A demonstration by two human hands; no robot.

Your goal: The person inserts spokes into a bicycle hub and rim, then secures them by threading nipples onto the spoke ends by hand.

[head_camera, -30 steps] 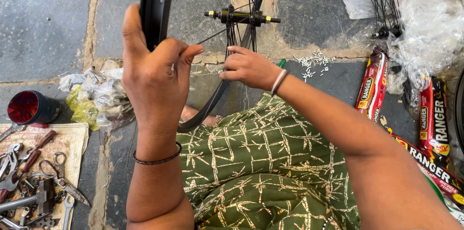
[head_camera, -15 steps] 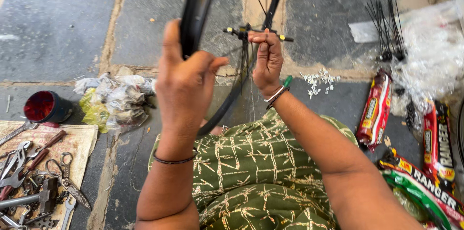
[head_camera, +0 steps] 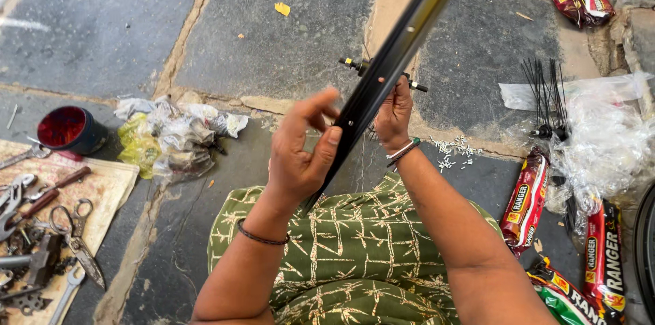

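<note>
A black bicycle wheel rim (head_camera: pixel 402 45) runs slantwise from my lap up to the top edge of the head view. My left hand (head_camera: pixel 300 151) grips the rim near its lower part, thumb on one side and fingers curled over the other. My right hand (head_camera: pixel 394 115) is behind the rim at the hub axle (head_camera: pixel 351 64), fingers closed near the thin spokes; what it pinches is hidden by the rim. My lap is covered by green patterned cloth (head_camera: pixel 348 250).
A red cup (head_camera: pixel 68 130) and crumpled rags (head_camera: pixel 170 137) lie at the left on the stone floor. Tools (head_camera: pixel 41 229) rest on a mat at lower left. Loose black spokes (head_camera: pixel 546 100), a clear plastic bag (head_camera: pixel 607 140), small white nipples (head_camera: pixel 454 149) and red packets (head_camera: pixel 525 199) lie at the right.
The rim has tilted from near upright to slanting up and right. My left hand moved right with it, and my right hand stayed at the hub. The view shifted left.
</note>
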